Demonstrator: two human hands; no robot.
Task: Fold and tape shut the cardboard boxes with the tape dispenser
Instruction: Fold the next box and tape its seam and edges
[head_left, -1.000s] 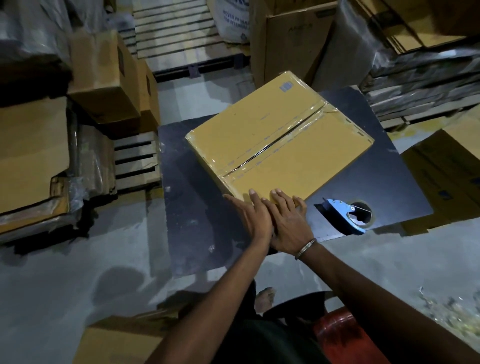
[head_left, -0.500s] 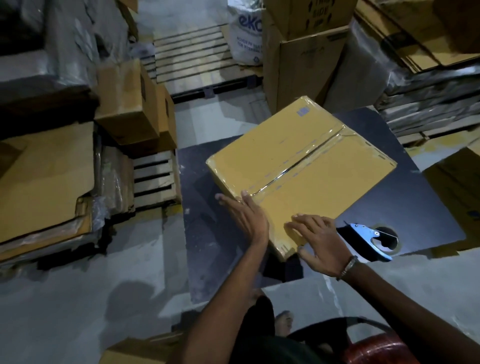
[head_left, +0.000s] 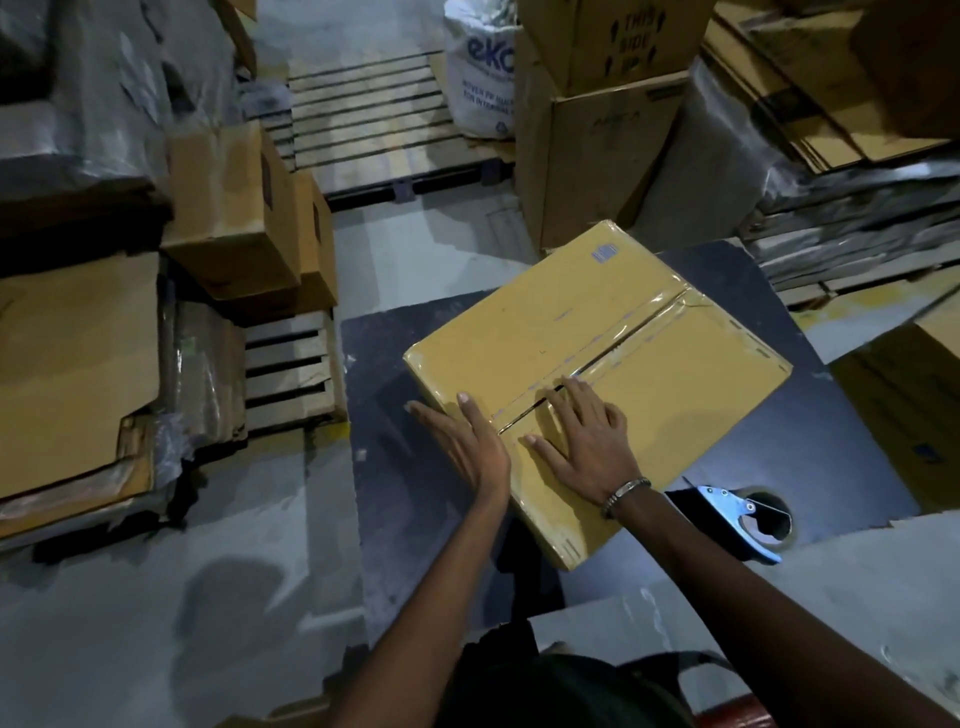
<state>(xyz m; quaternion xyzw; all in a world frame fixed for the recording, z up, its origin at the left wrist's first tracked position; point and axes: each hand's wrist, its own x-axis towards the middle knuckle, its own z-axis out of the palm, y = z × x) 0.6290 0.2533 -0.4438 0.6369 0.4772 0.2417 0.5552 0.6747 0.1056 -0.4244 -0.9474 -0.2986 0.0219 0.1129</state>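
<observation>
The box (head_left: 597, 374) lies flat on the dark table (head_left: 395, 467), turned at an angle so that one corner points toward the person, and its top flaps are closed with glossy tape running along the centre seam. The right hand (head_left: 576, 441) rests palm down on top of the box at the near end of that seam, fingers straight and spread, fingertips reaching the taped line. The left hand (head_left: 467, 441) lies flat against the box's near left edge, fingers straight and together, thumb up over the top edge; neither hand curls round anything. A bracelet (head_left: 623, 496) circles the right wrist. The tape dispenser (head_left: 737, 514) lies on the table to the right of the box's near corner, apart from both hands, beside a round hole (head_left: 774, 512) in the table.
</observation>
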